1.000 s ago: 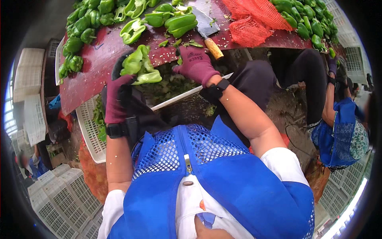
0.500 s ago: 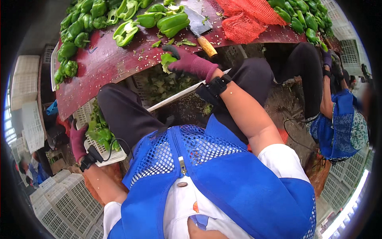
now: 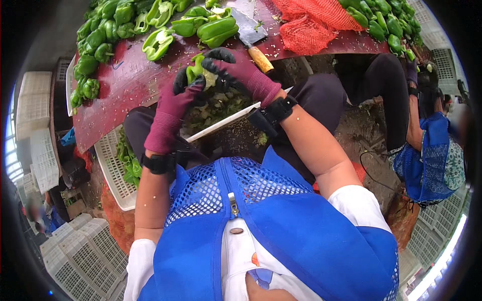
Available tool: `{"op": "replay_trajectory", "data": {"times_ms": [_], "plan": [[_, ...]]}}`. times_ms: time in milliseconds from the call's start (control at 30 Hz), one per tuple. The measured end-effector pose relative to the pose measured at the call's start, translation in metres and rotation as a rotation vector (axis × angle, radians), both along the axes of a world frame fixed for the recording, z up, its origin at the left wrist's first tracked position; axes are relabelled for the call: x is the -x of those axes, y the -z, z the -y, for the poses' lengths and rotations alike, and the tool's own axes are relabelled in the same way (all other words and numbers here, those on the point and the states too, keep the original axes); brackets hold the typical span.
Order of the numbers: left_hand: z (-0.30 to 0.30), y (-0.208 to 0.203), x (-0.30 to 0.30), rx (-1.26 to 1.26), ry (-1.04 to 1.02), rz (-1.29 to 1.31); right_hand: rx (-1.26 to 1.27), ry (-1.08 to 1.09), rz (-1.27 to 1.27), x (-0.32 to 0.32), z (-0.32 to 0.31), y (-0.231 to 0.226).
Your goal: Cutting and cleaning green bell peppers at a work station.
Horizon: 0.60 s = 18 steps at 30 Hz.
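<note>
A piece of green bell pepper [image 3: 196, 68], with pale inner flesh facing down, is held between my two gloved hands at the near edge of the dark red table [image 3: 125, 75]. My left hand [image 3: 182, 95] has its fingers closed against the piece's left side. On the other side, my right hand [image 3: 238, 74] curls its fingers over it. Cut pepper halves [image 3: 157, 44] lie on the table just beyond, with a larger green pepper [image 3: 217, 31] nearby. A cleaver [image 3: 255, 42] with a wooden handle rests right of them, touched by neither hand.
Whole green peppers [image 3: 103, 30] are heaped at the far left, more [image 3: 386, 20] at the far right. Red mesh netting [image 3: 309, 30] lies on the table. Below stand a bin of green trimmings [image 3: 221, 108] and a white crate [image 3: 108, 155] with pepper pieces. Another person [image 3: 427, 155] sits at right.
My left hand has come up from beside the white crate to meet my right hand at the pepper piece. My right hand has turned inward, and the piece has shifted slightly left.
</note>
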<state>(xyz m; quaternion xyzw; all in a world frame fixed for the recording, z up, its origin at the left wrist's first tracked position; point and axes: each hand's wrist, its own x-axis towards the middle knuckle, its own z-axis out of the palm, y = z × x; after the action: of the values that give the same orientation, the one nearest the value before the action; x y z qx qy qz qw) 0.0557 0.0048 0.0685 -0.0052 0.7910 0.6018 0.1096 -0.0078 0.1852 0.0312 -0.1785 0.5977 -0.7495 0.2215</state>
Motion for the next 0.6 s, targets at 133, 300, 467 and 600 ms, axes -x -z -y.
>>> {"op": "replay_trajectory", "data": {"times_ms": [133,300,467,600], "plan": [[-0.007,0.025,0.007,-0.17,-0.172,-0.137,-0.225,0.202,-0.277,-0.005,0.007,0.015],[-0.019,0.014,-0.003,-0.02,-0.338,-0.092,-0.644,0.263,-0.592,-0.018,0.004,-0.001],[0.001,0.031,-0.006,0.351,-0.192,-0.453,-0.523,0.276,-0.593,-0.02,0.014,0.002],[0.017,0.049,-0.018,0.691,-0.037,-0.492,-0.324,0.26,-0.449,-0.02,0.02,0.006]]}}
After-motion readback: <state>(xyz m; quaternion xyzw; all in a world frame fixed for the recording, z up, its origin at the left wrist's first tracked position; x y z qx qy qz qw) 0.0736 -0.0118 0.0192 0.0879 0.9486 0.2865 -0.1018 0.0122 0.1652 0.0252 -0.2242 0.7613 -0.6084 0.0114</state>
